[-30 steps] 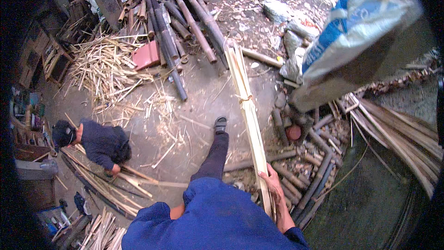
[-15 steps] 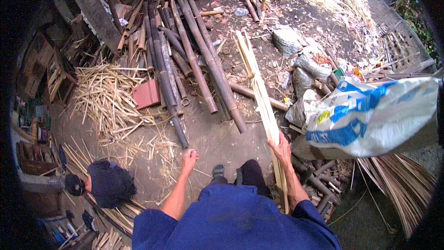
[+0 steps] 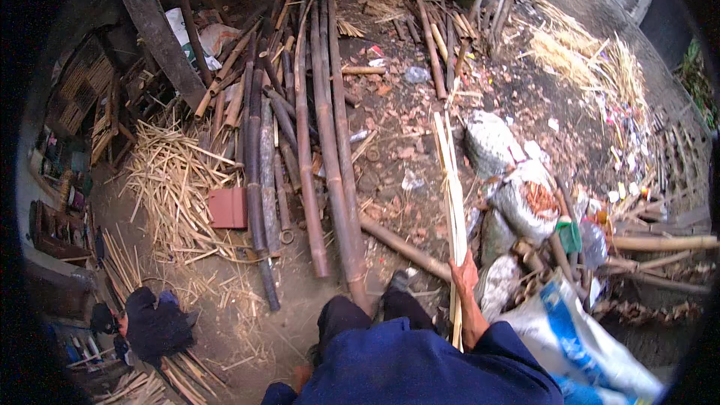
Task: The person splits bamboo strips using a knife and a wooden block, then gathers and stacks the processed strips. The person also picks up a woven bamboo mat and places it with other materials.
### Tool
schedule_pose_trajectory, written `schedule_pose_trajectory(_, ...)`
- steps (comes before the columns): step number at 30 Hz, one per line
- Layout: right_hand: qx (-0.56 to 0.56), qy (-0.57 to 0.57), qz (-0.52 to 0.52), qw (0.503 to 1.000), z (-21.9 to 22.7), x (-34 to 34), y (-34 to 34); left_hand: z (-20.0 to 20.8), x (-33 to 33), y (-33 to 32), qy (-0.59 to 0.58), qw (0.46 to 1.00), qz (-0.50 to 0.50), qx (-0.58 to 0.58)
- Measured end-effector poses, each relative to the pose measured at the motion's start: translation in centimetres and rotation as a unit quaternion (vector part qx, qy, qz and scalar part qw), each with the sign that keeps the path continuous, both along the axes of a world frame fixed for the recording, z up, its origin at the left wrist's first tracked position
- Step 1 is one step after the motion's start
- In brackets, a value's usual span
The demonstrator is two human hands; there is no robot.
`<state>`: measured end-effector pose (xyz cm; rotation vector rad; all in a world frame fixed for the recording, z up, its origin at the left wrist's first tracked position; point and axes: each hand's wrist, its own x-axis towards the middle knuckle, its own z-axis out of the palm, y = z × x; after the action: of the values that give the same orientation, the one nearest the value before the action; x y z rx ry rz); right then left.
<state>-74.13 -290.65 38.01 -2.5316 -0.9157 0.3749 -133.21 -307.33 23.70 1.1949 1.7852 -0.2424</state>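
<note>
My right hand (image 3: 464, 276) is closed around a bundle of long pale bamboo strips (image 3: 452, 202), held out in front of my right side. The far ends of the strips reach over the littered ground, while the near ends pass down beside my forearm. Low beside my left thigh, only a small, blurred part of my left hand (image 3: 301, 376) shows next to my blue clothing. Its fingers cannot be made out. Just right of my right hand stand stuffed whitish sacks (image 3: 497, 277).
Long dark bamboo poles (image 3: 337, 157) lie ahead; a single bamboo pole (image 3: 405, 246) crosses near my foot. Cut strips (image 3: 176, 187) are heaped at left around a reddish flat block (image 3: 227, 208). A person (image 3: 154, 326) crouches at lower left. A white-and-blue sack (image 3: 577, 337) lies at right.
I have moved forward, with the poles and sacks now nearer. My left hand has dropped back beside my thigh. My right hand still carries the bamboo strips, now pointing more straight ahead.
</note>
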Motion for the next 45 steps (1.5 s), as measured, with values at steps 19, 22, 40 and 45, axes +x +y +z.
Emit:
schedule_pose_trajectory(19, -0.145, 0.101, 0.004, 0.984, -1.4, 18.1, 28.7, -6.2, 29.2, 48.0, -0.017, 0.992, -0.118, 0.052)
schedule_pose_trajectory(22, -0.127, 0.075, 0.028, 0.989, -1.5, 21.8, 37.0, -6.4, 32.5, 58.1, -0.024, 0.992, -0.112, 0.056)
schedule_pose_trajectory(40, -0.196, 0.15, 0.026, 0.969, -13.9, 38.0, 72.7, 12.6, 61.6, 123.3, -0.377, 0.899, 0.143, 0.172)
schedule_pose_trajectory(45, -0.226, 0.175, 0.042, 0.957, -8.9, 42.1, 97.0, 2.4, 54.5, 126.9, -0.071, 0.97, 0.027, 0.232)
